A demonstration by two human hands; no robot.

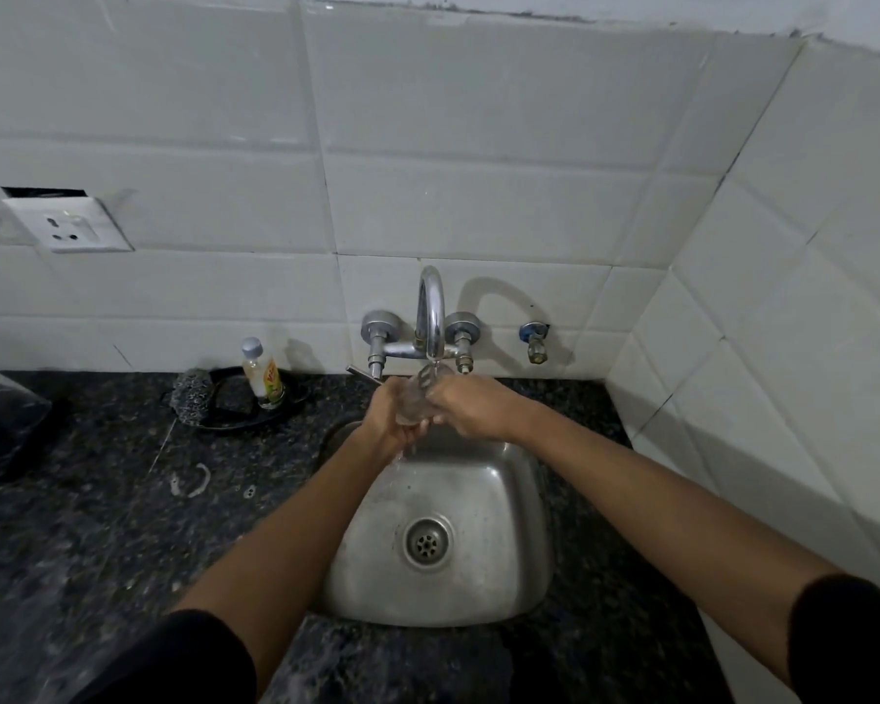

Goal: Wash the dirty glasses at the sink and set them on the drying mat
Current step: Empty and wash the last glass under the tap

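Observation:
A clear drinking glass (420, 396) is held between both hands under the spout of the chrome tap (430, 317), over the back of the steel sink (494, 566). Water runs from the spout onto the glass and drips from my left hand into the basin. My left hand (389, 416) wraps the glass from the left and below. My right hand (471, 406) grips it from the right, with fingers at its rim. Most of the glass is hidden by the fingers.
A small dish-soap bottle (262, 373) stands on a black tray (275, 416) with a scrubber (191, 396) left of the tap. A dark plastic bag (1, 424) lies at the far left of the granite counter (97, 525). A wall socket (69, 226) is upper left. Tiled walls close in behind and right.

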